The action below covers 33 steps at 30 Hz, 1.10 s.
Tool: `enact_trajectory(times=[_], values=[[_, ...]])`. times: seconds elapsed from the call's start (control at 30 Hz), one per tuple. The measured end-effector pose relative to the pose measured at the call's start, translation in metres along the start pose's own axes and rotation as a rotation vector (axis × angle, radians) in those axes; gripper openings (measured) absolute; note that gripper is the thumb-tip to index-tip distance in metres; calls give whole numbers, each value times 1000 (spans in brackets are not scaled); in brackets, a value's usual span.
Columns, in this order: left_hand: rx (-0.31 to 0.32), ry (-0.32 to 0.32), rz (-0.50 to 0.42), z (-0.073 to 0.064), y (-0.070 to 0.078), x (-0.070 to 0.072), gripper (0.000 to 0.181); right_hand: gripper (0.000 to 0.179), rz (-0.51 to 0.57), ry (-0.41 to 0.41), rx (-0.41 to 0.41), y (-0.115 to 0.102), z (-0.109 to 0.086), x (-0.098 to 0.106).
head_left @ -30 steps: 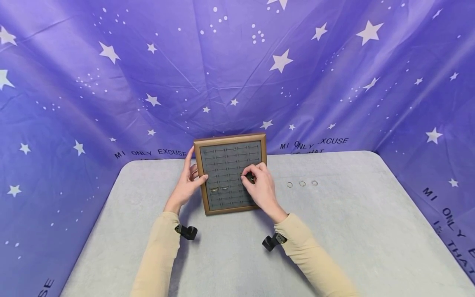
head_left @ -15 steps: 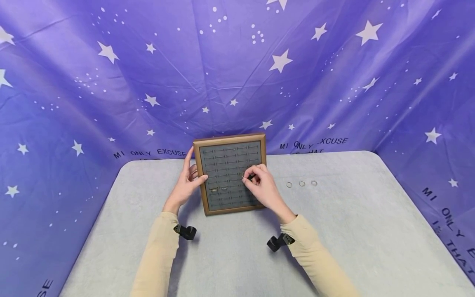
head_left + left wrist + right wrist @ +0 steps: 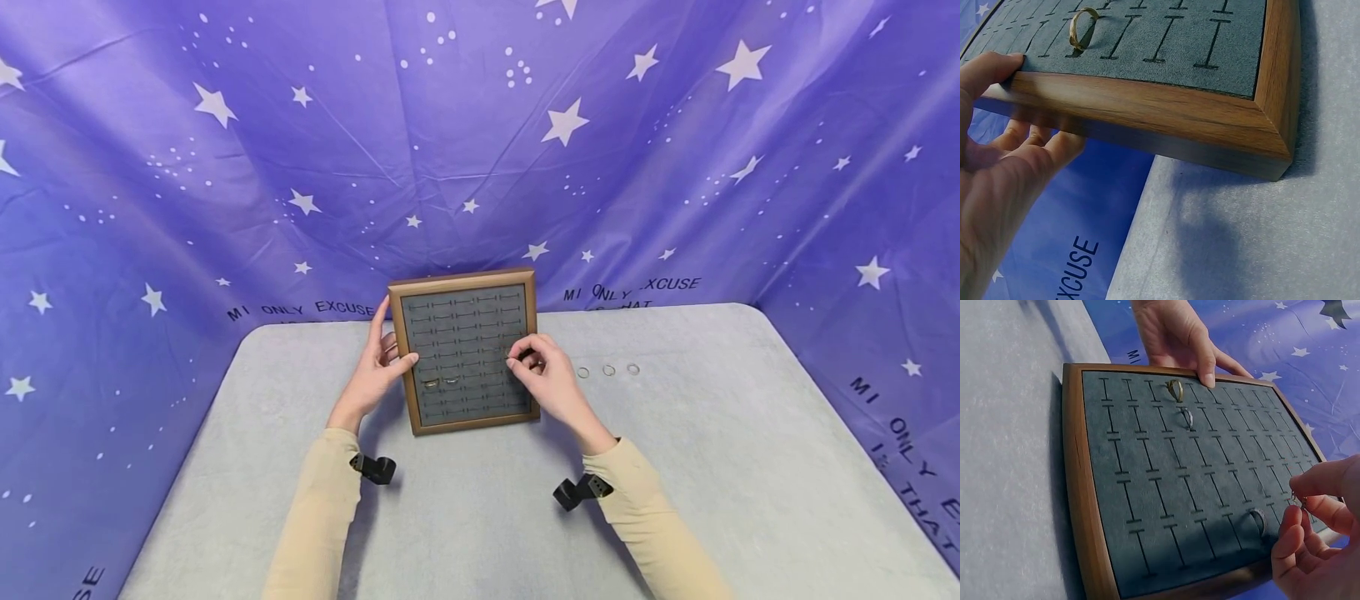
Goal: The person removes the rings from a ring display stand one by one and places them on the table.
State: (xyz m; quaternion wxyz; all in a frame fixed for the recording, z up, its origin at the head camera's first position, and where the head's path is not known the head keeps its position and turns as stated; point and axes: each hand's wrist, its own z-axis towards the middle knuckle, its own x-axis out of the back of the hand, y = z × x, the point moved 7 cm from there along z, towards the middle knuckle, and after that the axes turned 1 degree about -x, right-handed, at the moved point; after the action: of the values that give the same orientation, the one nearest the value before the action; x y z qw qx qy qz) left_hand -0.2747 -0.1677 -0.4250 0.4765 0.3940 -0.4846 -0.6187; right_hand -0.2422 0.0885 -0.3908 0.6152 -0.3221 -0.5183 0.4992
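Note:
A ring display tray [image 3: 468,350], with a brown wooden frame and a slotted grey pad, stands tilted up on the table. My left hand [image 3: 375,371] grips its left side, thumb over the frame and fingers behind. A gold ring [image 3: 1175,390] and a silver ring [image 3: 1187,417] sit in slots near that thumb. Another silver ring [image 3: 1260,522] shows in a slot close to my right hand [image 3: 1319,531]. Between the right thumb and fingertips I pinch a small ring [image 3: 1298,499], mostly covered, just over the pad's right part.
Three loose rings, the middle one [image 3: 609,370] among them, lie in a row on the grey table [image 3: 465,517], right of the tray. A purple star-printed cloth [image 3: 480,150] hangs behind and along the sides. Each wrist wears a small black camera [image 3: 581,492].
My right hand has shifted right across the pad, from its middle toward the right edge, still pinching. The left hand and the tray stay in place.

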Motion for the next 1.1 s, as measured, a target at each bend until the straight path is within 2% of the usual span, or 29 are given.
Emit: enact_trajectory(times=[0.17,0.23,0.73,1.1], values=[[-2,-3,-2,0,0,0,99,6,10,1,-4,-24,-7,8],[-4,-4,-6,0,0,0,99,7,21,1,-11,-27,-9,10],[-12,-2,3,1,-1,0,99,7,36,25,-47,-11,-18,26],[-5,1,-1,0,-2,0,99,10,18,40,-106,14,-31,40]])
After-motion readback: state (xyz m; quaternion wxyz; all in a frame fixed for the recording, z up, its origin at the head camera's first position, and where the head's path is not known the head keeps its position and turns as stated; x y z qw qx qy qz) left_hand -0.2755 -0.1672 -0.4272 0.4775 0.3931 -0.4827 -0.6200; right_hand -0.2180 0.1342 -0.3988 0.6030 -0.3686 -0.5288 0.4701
